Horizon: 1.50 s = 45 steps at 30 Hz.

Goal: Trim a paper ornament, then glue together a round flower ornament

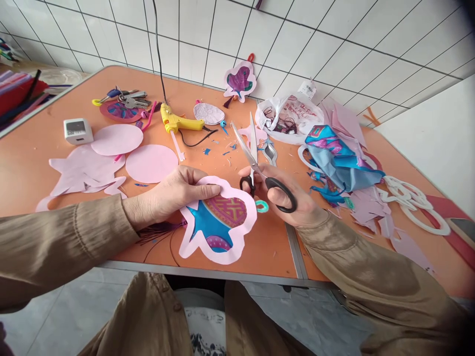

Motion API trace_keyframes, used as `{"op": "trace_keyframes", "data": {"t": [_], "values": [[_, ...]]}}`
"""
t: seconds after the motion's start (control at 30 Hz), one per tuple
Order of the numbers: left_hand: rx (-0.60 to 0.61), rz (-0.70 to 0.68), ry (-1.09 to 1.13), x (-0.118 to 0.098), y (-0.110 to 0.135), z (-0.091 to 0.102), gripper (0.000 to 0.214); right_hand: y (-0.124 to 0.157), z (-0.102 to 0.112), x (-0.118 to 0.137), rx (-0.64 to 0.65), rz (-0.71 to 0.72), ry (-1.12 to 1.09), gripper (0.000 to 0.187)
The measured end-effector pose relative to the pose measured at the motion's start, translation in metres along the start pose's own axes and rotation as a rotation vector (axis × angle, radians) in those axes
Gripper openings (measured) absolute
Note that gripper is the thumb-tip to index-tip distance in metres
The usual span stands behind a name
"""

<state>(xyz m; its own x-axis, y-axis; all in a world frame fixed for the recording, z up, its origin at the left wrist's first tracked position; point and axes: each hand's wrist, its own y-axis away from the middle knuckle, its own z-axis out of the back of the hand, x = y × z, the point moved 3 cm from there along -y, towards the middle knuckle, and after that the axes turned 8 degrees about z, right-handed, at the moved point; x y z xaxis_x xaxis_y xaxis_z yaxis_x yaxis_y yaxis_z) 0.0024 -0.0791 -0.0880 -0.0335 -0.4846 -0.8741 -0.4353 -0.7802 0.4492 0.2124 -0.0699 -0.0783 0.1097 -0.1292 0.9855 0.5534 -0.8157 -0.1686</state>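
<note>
Cutout (217, 221): we pinch its upper L edge w/ L hand (178, 193); our R hand (304, 201), just R of cutout, grips scissors (254, 165), blades apart.

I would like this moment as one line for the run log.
left hand: holds pink-bordered cutout | right hand: holds scissors, blades open, apart from cutout | table: yellow glue gun, keys

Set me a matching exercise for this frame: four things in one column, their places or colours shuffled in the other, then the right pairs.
1. scissors
2. glue gun
3. pink-bordered piece
4. small box near the table's left edge

A. white
B. in the left hand
C. yellow
D. in the right hand, blades apart

Pairs: 1-D, 2-C, 3-B, 4-A
</note>
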Motion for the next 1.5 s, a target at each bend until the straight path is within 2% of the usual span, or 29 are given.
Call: {"op": "trace_keyframes", "data": {"t": [0.1,0.23,0.33,0.53,0.67,0.77,0.87,0.97,1.03,1.1,1.17,1.23,1.37,1.5], "values": [[0.017,0.018,-0.017,0.000,0.001,-0.001,0.031,0.000,-0.007,-0.002,-0.027,-0.064,-0.011,0.052],[0.047,0.015,-0.051,-0.002,0.000,-0.002,0.033,0.001,-0.016,-0.006,-0.153,-0.140,-0.009,0.040],[0.066,0.027,-0.081,-0.002,-0.001,-0.002,0.034,0.001,-0.018,-0.008,-0.233,-0.185,-0.041,0.039],[0.043,0.042,-0.061,0.000,-0.003,-0.002,0.040,-0.002,-0.015,-0.007,-0.209,-0.169,-0.079,0.033],[-0.017,0.001,-0.096,0.000,-0.005,0.001,0.039,-0.005,-0.005,-0.005,-0.211,-0.090,0.078,0.038],[-0.106,-0.083,-0.295,-0.004,-0.005,0.005,0.037,-0.007,0.003,-0.003,-0.200,-0.045,0.216,0.041],[-0.301,-0.256,-0.506,-0.015,-0.001,0.012,0.038,-0.008,0.006,-0.001,-0.157,-0.033,0.210,0.039],[-0.461,-0.385,-0.525,-0.023,0.002,0.017,0.037,-0.005,0.005,0.002,-0.091,-0.051,0.170,0.040],[-0.433,-0.416,-0.442,-0.025,0.001,0.018,0.041,-0.002,0.003,0.003,-0.031,-0.078,0.139,0.045],[-0.314,-0.410,-0.334,-0.026,-0.001,0.016,0.044,0.001,0.000,0.001,0.036,-0.116,0.114,0.049],[-0.188,-0.392,-0.252,-0.026,-0.001,0.012,0.035,0.004,-0.002,-0.001,0.078,-0.136,0.106,0.049],[-0.120,-0.385,-0.210,-0.027,0.000,0.009,0.021,0.005,-0.003,-0.002,0.092,-0.127,0.111,0.048],[-0.078,-0.359,-0.225,-0.027,0.003,0.005,0.026,0.003,-0.002,-0.001,0.084,-0.116,0.108,0.051],[-0.129,-0.381,-0.319,-0.027,0.006,0.006,0.037,0.002,0.003,-0.001,0.073,-0.086,0.081,0.050]]}}
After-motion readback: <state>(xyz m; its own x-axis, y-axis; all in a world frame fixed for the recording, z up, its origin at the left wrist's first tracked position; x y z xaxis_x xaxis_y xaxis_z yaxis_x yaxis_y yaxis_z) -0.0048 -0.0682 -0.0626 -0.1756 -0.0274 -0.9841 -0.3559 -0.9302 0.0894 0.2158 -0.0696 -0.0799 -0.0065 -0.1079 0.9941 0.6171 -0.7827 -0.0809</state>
